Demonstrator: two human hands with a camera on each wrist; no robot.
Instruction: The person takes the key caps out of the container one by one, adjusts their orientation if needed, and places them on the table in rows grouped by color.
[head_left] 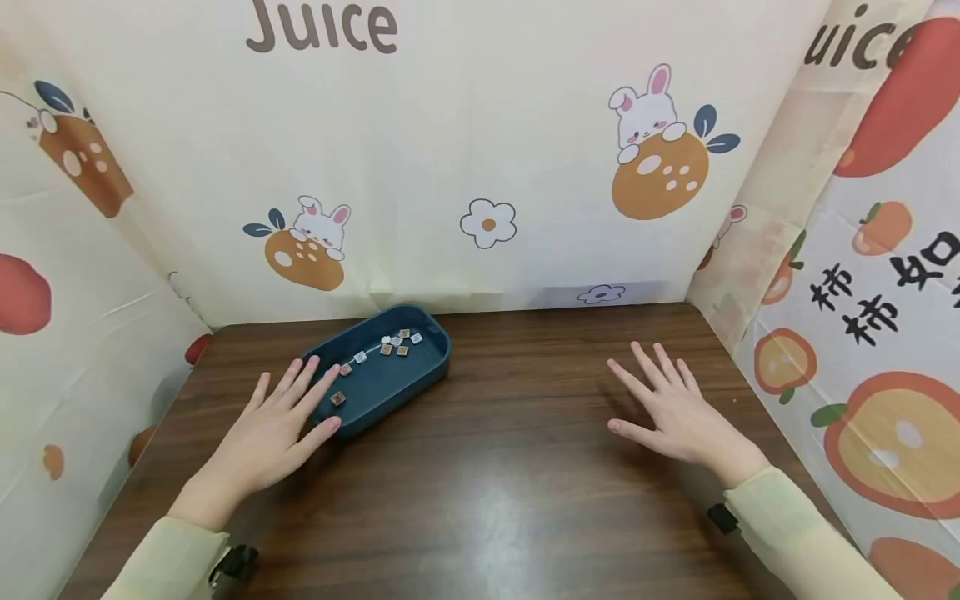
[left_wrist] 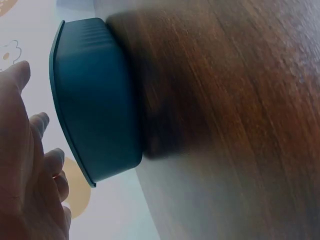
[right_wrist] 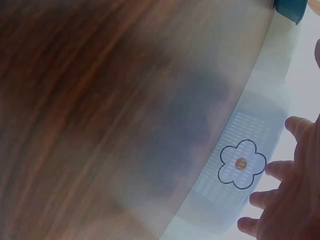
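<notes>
A dark blue-green tray (head_left: pixel 375 398) with rounded corners sits at the back left of the table. Several small square pieces (head_left: pixel 402 351), some brown and some white, lie scattered inside it. My left hand (head_left: pixel 273 433) is spread over the tray's near left end, fingers straight, holding nothing. In the left wrist view the tray's outer wall (left_wrist: pixel 95 100) shows beside the fingers. Over the right side of the table, my right hand (head_left: pixel 678 417) hovers with fingers apart and nothing in it. The right wrist view catches its fingers (right_wrist: pixel 280 171) and a corner of the tray.
The dark wooden table (head_left: pixel 495 467) has a glossy surface. A printed cloth (head_left: pixel 487 133) with rabbits, fruit and flowers hangs along its back edge, and more cloth (head_left: pixel 892 333) closes off the sides.
</notes>
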